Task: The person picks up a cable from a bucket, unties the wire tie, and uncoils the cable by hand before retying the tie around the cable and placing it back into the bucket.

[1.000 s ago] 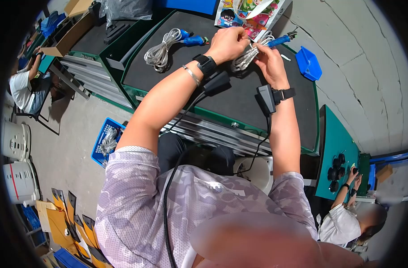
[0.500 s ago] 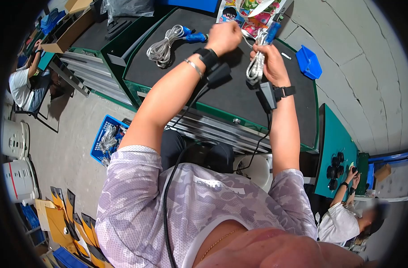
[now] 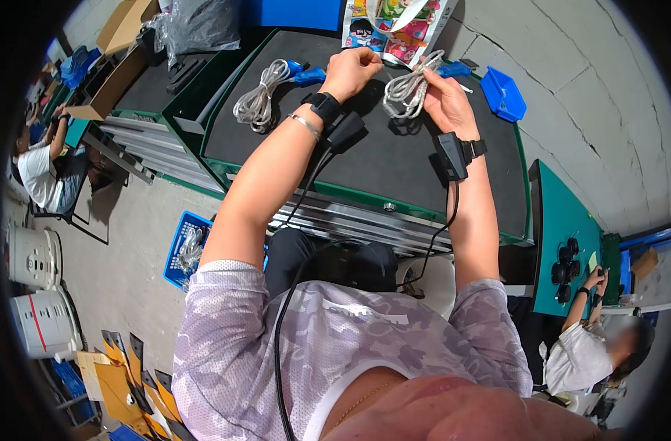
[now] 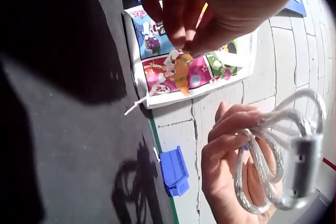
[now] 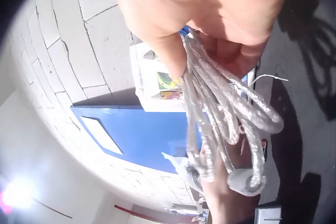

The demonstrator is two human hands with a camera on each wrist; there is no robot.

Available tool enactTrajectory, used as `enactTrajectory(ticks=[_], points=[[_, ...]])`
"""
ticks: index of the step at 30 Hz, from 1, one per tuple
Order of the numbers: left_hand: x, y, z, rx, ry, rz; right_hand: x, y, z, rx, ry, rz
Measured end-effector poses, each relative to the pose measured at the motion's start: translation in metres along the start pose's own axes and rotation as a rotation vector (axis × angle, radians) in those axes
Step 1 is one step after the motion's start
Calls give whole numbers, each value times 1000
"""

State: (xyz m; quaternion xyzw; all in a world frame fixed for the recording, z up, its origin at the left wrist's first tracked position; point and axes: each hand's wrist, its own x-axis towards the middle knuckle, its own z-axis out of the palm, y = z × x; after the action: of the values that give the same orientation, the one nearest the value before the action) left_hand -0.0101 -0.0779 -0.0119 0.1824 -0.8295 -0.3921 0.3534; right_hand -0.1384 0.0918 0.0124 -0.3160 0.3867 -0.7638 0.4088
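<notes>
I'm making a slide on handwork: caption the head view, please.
Right hand holding a coiled cable above the bench where a second coil lies, left hand nearby.

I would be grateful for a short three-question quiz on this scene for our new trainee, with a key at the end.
1. Multiple choice: the right hand holds: A, a wrench; B, a coiled cable; C, scissors.
2. True or false: in the head view, the blue tray is to the right of the printed bag.
3. Fill in: the second cable bundle, lying on the worktop, has plastic end pieces coloured ____.

Key: 1. B. 2. True. 3. Blue.
</notes>
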Motion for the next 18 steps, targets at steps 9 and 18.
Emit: enactTrajectory(ticks=[9, 18], points=[[-6, 15, 3, -62, 15, 48, -1, -1, -1, 109, -34, -7], [-20, 37, 9, -666, -537, -85, -2, -1, 9, 32, -33, -136]])
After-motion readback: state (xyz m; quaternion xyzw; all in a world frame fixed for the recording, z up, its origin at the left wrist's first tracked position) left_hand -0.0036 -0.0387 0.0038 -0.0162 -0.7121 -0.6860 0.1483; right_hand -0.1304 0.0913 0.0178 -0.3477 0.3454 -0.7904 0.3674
